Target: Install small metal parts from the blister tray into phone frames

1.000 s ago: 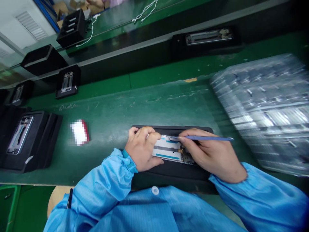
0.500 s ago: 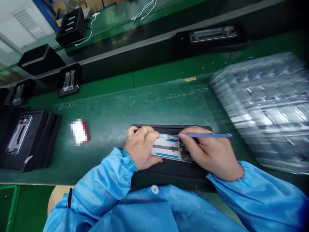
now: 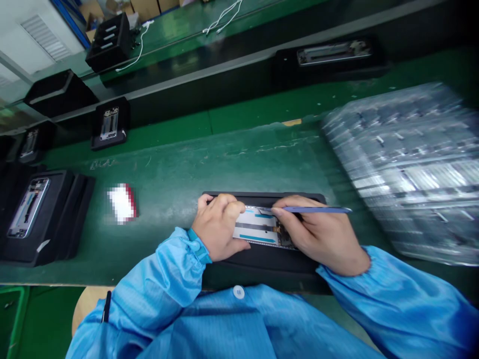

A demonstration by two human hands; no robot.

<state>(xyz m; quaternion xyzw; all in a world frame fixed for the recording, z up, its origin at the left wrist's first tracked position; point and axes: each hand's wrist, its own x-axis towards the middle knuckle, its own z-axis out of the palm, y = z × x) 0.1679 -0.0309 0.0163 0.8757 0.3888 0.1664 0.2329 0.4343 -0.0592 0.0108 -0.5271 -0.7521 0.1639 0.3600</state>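
Observation:
A partly assembled phone [image 3: 256, 227] lies in a black foam tray [image 3: 239, 262] in front of me, showing white panels, blue strips and a dark central band. My left hand [image 3: 220, 227] grips the phone's left part, fingers on the far edge and thumb along the near one. Between thumb and fingers of my right hand [image 3: 318, 232] is a slim blue stick-like tool [image 3: 318, 210], its tip near the phone's far edge. Whether it is tweezers I cannot make out. That hand hides the phone's right end.
Stacked clear plastic trays [image 3: 411, 174] stand at the right. Black foam trays [image 3: 62, 219] are stacked at the left, a phone frame [image 3: 29, 207] on top. A blurred white-and-red item [image 3: 122, 203] sits left of my hands. Further foam-held phones [image 3: 110, 123] lie along the back.
My right hand and the blue tool have shifted slightly left along the phone. The left hand keeps its grip. Phones in foam at the back have moved a little to the right.

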